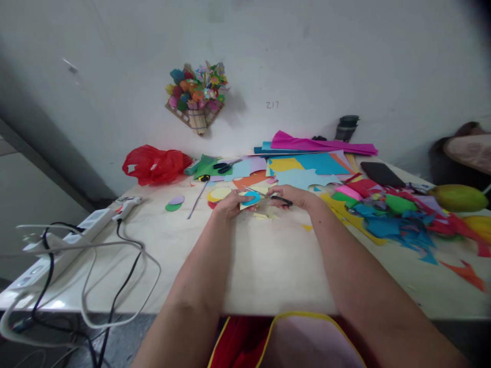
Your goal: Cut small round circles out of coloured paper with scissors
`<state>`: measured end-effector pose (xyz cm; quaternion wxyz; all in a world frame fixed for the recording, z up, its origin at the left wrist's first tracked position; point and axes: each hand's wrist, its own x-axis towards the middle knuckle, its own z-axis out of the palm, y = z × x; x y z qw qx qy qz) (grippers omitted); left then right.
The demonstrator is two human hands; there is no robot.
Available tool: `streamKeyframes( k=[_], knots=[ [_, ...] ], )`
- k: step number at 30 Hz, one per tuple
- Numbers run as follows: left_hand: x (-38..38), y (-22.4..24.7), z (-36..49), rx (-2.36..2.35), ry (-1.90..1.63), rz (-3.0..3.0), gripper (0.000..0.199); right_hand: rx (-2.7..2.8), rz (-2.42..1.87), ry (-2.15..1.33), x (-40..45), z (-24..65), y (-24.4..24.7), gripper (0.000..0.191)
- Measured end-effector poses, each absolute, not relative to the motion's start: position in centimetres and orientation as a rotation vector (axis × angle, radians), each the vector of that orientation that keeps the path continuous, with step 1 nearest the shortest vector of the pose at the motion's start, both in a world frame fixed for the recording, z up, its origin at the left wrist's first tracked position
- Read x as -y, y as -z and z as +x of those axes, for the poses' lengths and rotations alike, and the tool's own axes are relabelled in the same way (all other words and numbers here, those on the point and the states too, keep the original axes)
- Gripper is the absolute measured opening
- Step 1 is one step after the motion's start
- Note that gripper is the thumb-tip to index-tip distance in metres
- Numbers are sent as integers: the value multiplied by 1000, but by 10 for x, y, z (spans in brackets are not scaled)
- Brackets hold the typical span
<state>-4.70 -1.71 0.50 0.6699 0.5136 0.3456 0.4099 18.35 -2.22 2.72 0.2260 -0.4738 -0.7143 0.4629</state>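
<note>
A handicraft workspace, by its look: the surface (276,276) carries scissors (284,200), coloured sheets (322,164) toward the far edge and bright scraps (399,227) heaped at right; craft flowers (197,92) hang on the far wall (268,61), and a power strip (90,222) lies at left.

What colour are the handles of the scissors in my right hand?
The scissor handles are black; the head view, the only one, shows them best.

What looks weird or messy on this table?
The paper scraps lie in a jumbled heap on the right. Beside them sits what looks like a yellow-green fruit, a funny spot for food. On the left, cables tangle loosely and droop off the table.
</note>
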Motion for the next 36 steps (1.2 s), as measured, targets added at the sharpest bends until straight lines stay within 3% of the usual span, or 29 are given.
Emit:
streamKeyframes(
  k=[23,33,36],
  knots=[
    [23,-12,-45,-880,-903,1142,21,1970,-1310,-1285,25,183,-30,29],
    [15,-5,-46,-797,-905,1145,32,1723,-1228,-1283,29,177,-34,11],
    [16,-4,-44,-768,-878,1172,39,1579,-1171,-1301,29,171,-33,18]
  ],
)
